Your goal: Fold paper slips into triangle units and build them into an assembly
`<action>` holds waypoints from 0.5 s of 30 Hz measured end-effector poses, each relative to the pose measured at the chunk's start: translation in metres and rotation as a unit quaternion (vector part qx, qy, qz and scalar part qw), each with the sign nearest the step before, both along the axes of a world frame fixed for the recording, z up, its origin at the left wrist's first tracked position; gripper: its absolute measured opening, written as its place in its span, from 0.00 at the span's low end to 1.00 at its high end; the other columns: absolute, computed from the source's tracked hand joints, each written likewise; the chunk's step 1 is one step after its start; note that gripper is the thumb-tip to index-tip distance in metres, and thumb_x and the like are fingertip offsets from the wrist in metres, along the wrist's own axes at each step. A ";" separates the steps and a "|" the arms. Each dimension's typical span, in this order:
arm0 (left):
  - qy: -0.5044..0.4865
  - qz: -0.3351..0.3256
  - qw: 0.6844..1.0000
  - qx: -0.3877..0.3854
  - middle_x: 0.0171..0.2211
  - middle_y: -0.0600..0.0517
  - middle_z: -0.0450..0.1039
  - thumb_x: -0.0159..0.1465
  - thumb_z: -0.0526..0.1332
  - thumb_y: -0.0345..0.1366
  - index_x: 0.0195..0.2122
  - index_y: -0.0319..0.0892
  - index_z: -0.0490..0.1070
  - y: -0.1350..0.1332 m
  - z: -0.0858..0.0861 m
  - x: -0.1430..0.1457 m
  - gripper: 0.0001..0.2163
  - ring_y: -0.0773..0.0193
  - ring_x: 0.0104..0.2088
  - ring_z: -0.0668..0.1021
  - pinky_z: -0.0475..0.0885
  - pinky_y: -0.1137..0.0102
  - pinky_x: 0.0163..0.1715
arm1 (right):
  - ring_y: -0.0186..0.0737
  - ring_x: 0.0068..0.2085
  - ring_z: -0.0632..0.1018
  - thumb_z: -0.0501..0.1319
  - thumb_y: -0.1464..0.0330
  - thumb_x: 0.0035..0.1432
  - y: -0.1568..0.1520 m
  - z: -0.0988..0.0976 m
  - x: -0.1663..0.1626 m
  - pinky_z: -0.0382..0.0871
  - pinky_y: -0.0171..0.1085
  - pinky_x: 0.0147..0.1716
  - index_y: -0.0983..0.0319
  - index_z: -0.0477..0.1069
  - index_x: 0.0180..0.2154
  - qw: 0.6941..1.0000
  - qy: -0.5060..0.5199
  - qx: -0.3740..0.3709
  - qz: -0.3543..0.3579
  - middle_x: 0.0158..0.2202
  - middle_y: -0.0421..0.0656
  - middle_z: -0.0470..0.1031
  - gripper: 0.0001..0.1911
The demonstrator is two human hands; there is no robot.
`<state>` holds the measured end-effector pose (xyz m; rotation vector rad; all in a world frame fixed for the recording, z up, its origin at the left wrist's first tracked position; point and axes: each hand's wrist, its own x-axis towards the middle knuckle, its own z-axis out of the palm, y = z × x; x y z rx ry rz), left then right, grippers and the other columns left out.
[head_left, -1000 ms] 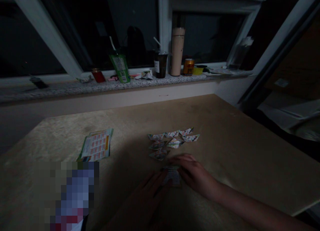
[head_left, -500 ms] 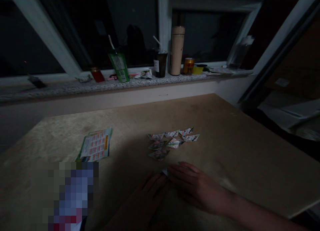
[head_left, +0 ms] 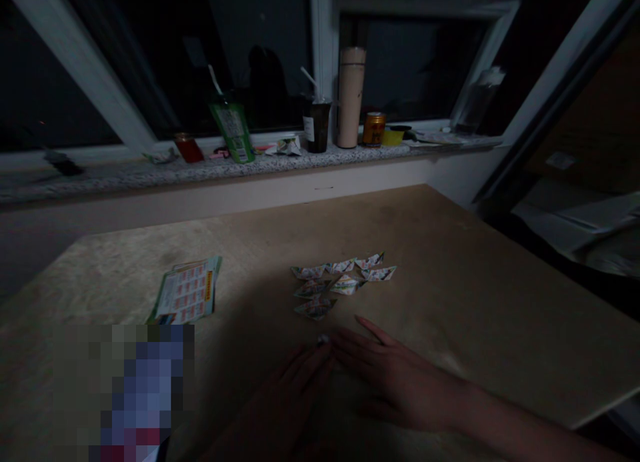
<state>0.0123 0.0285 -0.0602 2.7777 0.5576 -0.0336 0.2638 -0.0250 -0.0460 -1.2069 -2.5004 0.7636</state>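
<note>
Head view: seven or so folded paper boats lie done on the bench; just nearer than them, left hand and right hand press flat, fingers spread, on another paper, mostly hidden; unfolded sheets wait well left.

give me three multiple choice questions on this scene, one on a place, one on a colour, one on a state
1. Where do the folded paper pieces lie?
A. on the windowsill
B. on the table beyond the hands
C. on the floor

2. What colour is the carton with a straw on the windowsill?
A. green
B. blue
C. white

3. How is the right hand?
A. clenched in a fist
B. raised off the table
C. flat, pressing down on paper

Answers: 1 B, they sit on the table; 2 A, its body is green; 3 C, fingers spread flat beside the left hand.
</note>
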 end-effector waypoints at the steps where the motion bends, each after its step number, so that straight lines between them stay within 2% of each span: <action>1: 0.010 -0.002 1.000 -0.003 0.66 0.43 0.46 0.59 0.64 0.40 0.67 0.42 0.38 0.001 0.002 0.001 0.41 0.48 0.63 0.56 0.56 0.56 0.60 | 0.45 0.66 0.50 0.58 0.63 0.60 0.000 -0.001 0.000 0.29 0.49 0.64 0.61 0.43 0.65 1.000 0.000 0.000 -0.002 0.66 0.48 0.48 0.37; 6: 0.035 -0.023 0.999 -0.019 0.67 0.43 0.43 0.57 0.65 0.44 0.67 0.43 0.41 0.004 0.007 0.005 0.42 0.46 0.64 0.54 0.55 0.54 0.60 | 0.44 0.66 0.49 0.57 0.60 0.61 0.001 0.001 0.002 0.28 0.49 0.64 0.63 0.42 0.65 1.000 -0.008 0.001 0.009 0.66 0.49 0.46 0.37; 15: 0.045 -0.001 0.999 -0.029 0.66 0.45 0.46 0.59 0.64 0.43 0.66 0.43 0.44 -0.002 0.025 0.010 0.39 0.48 0.64 0.54 0.56 0.55 0.60 | 0.44 0.65 0.53 0.59 0.57 0.59 0.012 0.005 0.012 0.30 0.47 0.64 0.62 0.46 0.65 0.998 0.020 0.007 0.053 0.65 0.50 0.51 0.38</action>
